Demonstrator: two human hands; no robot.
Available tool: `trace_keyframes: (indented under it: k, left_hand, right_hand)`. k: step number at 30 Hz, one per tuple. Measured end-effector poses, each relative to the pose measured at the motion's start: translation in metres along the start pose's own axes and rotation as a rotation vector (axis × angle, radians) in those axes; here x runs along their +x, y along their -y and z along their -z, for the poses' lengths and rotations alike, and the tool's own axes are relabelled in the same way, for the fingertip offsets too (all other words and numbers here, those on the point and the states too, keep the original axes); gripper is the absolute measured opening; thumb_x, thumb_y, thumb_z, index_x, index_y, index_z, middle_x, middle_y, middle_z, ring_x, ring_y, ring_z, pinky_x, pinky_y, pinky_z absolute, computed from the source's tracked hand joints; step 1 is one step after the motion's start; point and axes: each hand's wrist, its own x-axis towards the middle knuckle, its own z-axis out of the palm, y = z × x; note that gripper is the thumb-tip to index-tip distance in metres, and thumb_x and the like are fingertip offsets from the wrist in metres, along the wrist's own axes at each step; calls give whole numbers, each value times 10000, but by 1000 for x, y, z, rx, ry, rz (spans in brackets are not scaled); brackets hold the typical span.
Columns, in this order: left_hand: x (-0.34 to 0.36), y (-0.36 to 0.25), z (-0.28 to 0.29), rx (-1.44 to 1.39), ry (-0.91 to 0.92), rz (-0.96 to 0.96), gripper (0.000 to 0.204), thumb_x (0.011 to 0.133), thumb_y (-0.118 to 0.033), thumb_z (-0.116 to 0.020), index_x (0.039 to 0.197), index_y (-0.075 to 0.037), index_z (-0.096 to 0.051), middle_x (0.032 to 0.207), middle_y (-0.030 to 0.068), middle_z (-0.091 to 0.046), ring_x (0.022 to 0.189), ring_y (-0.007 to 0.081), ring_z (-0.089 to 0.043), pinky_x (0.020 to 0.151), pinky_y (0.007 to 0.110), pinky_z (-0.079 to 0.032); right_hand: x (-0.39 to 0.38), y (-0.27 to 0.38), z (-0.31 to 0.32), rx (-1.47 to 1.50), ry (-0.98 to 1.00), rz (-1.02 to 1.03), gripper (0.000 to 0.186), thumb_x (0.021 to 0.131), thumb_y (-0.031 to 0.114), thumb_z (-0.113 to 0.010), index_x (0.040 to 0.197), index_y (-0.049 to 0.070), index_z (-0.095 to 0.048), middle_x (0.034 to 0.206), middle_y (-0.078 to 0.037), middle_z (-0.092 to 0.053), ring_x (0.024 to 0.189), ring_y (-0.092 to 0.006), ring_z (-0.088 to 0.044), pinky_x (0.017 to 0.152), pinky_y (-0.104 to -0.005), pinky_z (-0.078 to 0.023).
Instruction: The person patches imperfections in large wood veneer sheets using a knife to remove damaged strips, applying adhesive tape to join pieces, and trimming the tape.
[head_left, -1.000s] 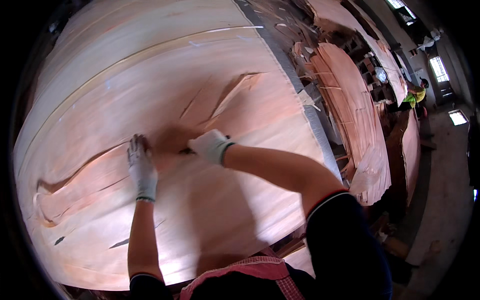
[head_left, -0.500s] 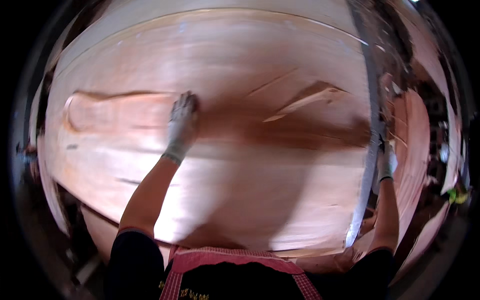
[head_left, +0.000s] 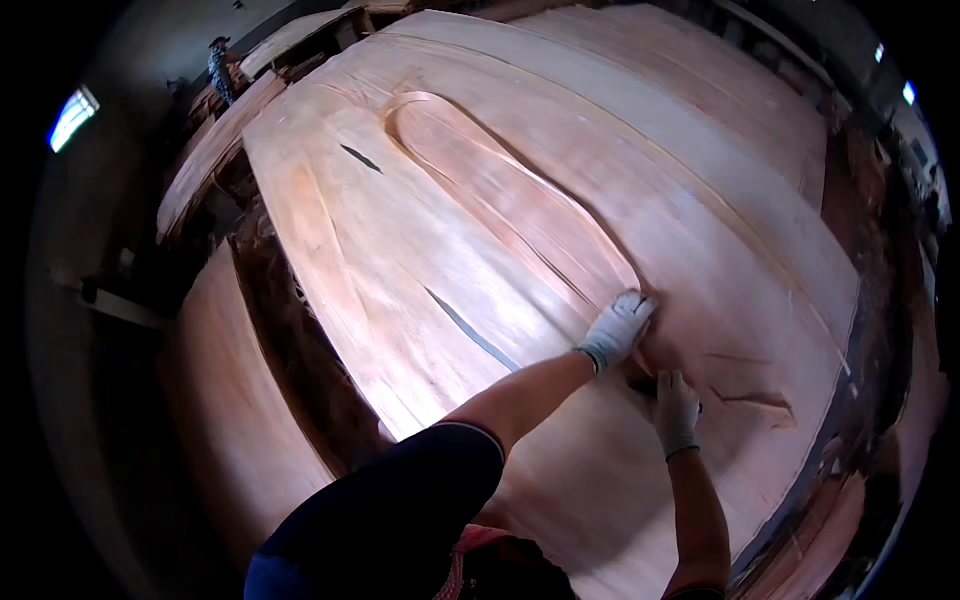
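A large sheet of pale, pinkish wood veneer (head_left: pixel 560 440) spreads out in front of me. Lying on it is a long, narrow veneer strip (head_left: pixel 500 190) with a rounded, raised far end. My left hand (head_left: pixel 620 325), in a white glove, is closed at the strip's near end, fingers curled over its edge. Just below and to the right, my gloved right hand (head_left: pixel 677 408) is closed close to the sheet. Something dark shows beside its fingers, too hidden to name. Two dark slits, a long one (head_left: pixel 470 330) and a shorter one (head_left: pixel 361 158), open in the sheet on the left.
A torn flap (head_left: pixel 758 402) rises from the sheet right of my hands. Another veneer stack (head_left: pixel 235 390) stands at the left, across a dark gap with scraps. Loose veneer pieces (head_left: pixel 820 540) lie at the lower right. A person (head_left: pixel 221 70) stands far off at the upper left.
My view has swung left. My left hand has gone from lying flat on the sheet to the strip's near end. My right hand has come from the sheet's right edge to beside it.
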Motion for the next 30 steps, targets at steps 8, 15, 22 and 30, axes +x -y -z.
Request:
trace_keyframes:
  k: [8, 15, 22, 30]
  left_hand:
    - [-87, 10, 183, -179, -37, -152, 509, 899, -313, -614, 1303, -41, -467, 1131, 184, -530, 1062, 345, -513, 922, 424, -432]
    - [-187, 75, 336, -206, -172, -229, 227, 937, -243, -566, 1077, -85, -650, 886, 127, -607, 846, 294, -587, 769, 392, -487]
    - [-357, 215, 572, -128, -660, 396, 206, 930, -178, -612, 1024, 4, -635, 932, 106, -634, 853, 191, -589, 784, 307, -473]
    - [-799, 296, 749, 251, -1269, 1097, 252, 957, -136, -573, 1156, 11, -622, 1064, 49, -642, 939, 138, -576, 835, 275, -465]
  right_hand:
    - [-14, 105, 83, 306, -210, -189, 188, 863, 146, -629, 1038, 106, -575, 865, -131, -642, 806, -327, -650, 670, -432, -513]
    - [15, 351, 174, 684, -209, -18, 211, 821, 95, -659, 1023, 54, -616, 902, -144, -668, 809, -317, -670, 715, -386, -523]
    - [65, 633, 177, 1189, 3, 419, 215, 907, 173, -675, 1052, 17, -645, 923, -104, -693, 806, -142, -656, 742, -281, -524]
    - [20, 853, 173, 1186, 242, 1336, 208, 865, 237, -690, 1019, 129, -602, 753, -46, -619, 564, -217, -594, 560, -372, -501]
